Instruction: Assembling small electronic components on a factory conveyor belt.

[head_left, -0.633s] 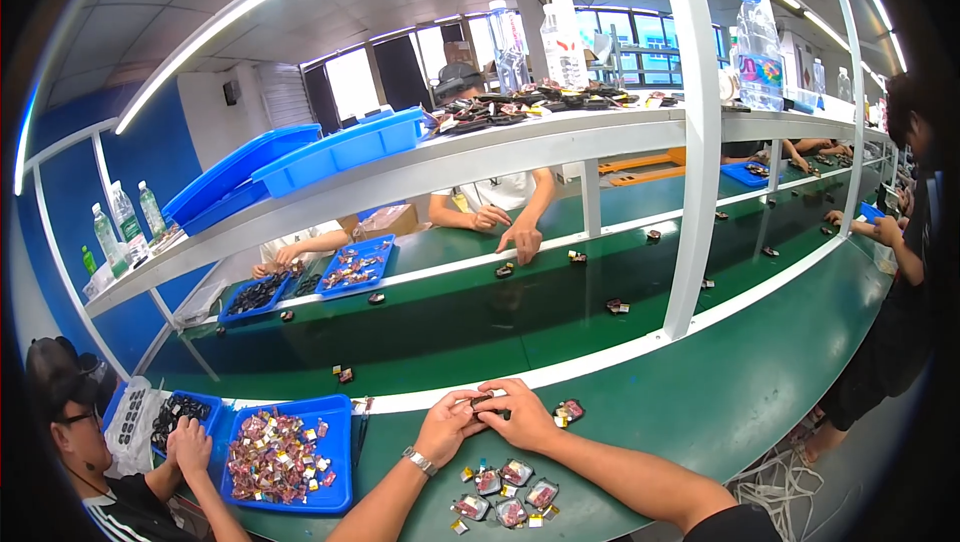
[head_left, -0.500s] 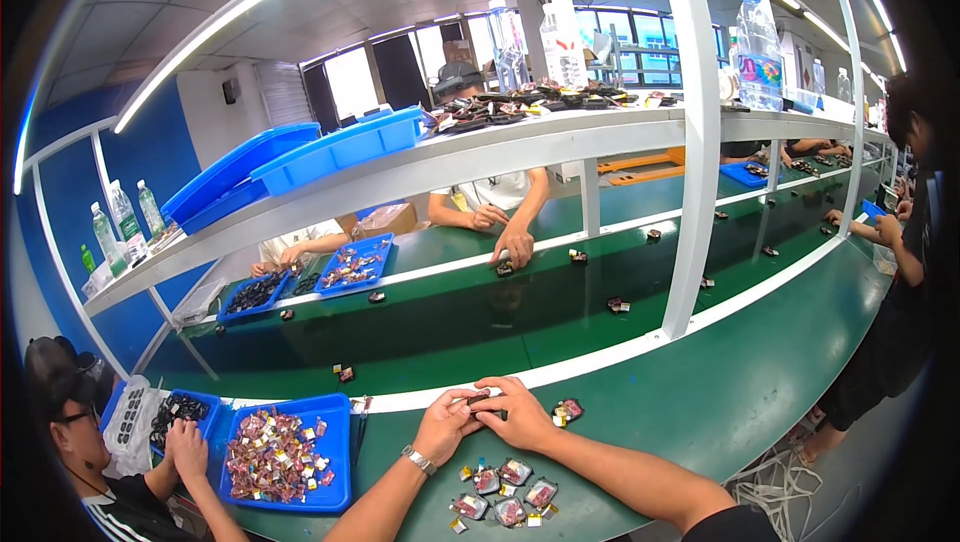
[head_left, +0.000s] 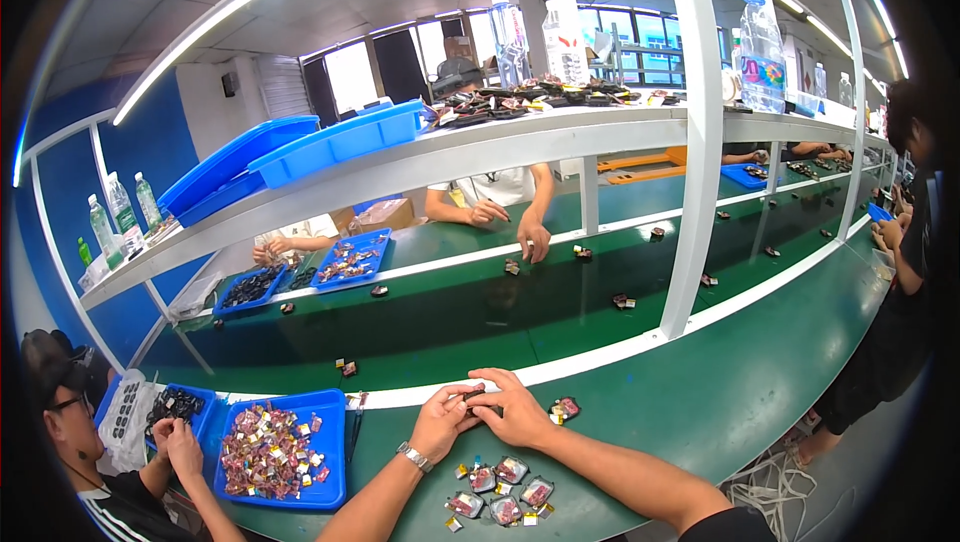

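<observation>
Since the earlier frame, the hand of a co-worker [head_left: 534,239] across the belt has moved off the small piece [head_left: 512,267] there, a little to the right. The person's own two hands stay together at almost the same place.

Between their fingertips is a small dark part [head_left: 474,393], above the near table [head_left: 640,432], close to the white rail [head_left: 570,370]. Most of it is hidden by the fingers, so its shape is hard to make out. The left hand [head_left: 447,426] has its fingers curled, nearly closed on the part; the right hand [head_left: 516,412] bends over from the other side, fingertips also closed on it. I cannot tell which finger presses most.

The left forearm, with a watch [head_left: 415,457], is cut by the lower edge, and the right one ends in a dark sleeve [head_left: 735,524]. A group of parts [head_left: 510,469] lies just below the hands, and another part [head_left: 566,408] beside the right hand. Left is a blue tray [head_left: 340,452]; to the right, the green surface is open.
</observation>
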Demonstrator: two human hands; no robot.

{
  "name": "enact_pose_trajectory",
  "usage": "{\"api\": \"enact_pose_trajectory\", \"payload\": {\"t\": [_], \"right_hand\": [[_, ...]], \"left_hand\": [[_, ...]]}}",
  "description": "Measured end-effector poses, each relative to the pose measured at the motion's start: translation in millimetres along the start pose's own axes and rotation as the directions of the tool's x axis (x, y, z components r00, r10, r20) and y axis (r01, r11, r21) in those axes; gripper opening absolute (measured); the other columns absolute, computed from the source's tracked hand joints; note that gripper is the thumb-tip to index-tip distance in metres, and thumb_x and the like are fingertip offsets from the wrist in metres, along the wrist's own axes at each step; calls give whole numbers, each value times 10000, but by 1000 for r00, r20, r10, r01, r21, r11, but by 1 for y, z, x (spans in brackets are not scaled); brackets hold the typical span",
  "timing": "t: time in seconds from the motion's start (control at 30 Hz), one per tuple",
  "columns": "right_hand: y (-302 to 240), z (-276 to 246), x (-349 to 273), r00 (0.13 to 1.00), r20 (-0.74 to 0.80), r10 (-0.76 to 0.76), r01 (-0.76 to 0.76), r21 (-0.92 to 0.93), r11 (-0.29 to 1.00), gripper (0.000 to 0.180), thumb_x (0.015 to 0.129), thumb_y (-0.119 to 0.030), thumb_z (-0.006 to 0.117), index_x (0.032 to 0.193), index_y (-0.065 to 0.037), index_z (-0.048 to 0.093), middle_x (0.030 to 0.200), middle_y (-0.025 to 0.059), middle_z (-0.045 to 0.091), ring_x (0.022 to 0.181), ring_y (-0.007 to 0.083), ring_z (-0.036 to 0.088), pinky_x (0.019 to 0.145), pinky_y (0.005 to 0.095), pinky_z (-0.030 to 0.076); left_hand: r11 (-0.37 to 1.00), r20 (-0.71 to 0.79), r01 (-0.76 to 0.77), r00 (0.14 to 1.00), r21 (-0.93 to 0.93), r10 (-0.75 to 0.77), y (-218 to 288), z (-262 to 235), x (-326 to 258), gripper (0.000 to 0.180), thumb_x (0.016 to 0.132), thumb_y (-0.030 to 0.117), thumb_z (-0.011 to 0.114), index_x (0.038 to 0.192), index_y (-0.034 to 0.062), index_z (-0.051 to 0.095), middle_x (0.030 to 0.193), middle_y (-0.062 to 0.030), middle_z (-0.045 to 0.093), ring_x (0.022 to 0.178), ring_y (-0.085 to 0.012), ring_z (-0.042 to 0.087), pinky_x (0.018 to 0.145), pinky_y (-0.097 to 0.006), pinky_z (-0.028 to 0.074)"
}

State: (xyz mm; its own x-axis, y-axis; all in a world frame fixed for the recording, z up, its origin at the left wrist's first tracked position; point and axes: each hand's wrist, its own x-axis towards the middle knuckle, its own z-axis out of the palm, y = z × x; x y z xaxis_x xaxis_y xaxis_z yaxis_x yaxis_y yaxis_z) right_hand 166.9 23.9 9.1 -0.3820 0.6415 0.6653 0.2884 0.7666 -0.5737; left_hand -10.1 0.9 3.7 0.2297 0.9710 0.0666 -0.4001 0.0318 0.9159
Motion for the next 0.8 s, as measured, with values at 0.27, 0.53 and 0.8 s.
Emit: {"api": "enact_pose_trajectory", "payload": {"t": [0.27, 0.53, 0.8], "right_hand": [[-11, -4, 1, 997, -77, 11, -18, -84, 996, 189, 757, -57, 706, 943, -61, 676, 1030, 91, 594, 973, 270, 578, 816, 358, 495], [-13, -3, 0, 988, -72, -134, 114, -227, 967, 180, 763, -71, 710, 939, -58, 675, 943, 85, 607, 899, 259, 604, 738, 347, 525], [-12, -1, -1, 987, -36, -156, 134, -354, 926, 85, 774, -77, 631, 855, -52, 635, 915, 40, 598, 889, 225, 606, 701, 347, 542]], "left_hand": [[999, -26, 23, 999, -45, -24, -2, -2, 1, 260, 951, 52, 524, 1205, 25, 475, 1136, -112, 607, 1062, -205, 609, 956, -405, 515], [998, -55, 33, 998, -55, -36, -5, -4, 2, 250, 955, 48, 516, 1201, 24, 477, 1082, -102, 621, 1037, -196, 618, 943, -405, 525], [999, -50, 46, 998, -21, -47, -2, 2, 0, 250, 961, 51, 507, 1207, 25, 469, 1101, -113, 615, 1048, -219, 617, 941, -407, 526]]}}
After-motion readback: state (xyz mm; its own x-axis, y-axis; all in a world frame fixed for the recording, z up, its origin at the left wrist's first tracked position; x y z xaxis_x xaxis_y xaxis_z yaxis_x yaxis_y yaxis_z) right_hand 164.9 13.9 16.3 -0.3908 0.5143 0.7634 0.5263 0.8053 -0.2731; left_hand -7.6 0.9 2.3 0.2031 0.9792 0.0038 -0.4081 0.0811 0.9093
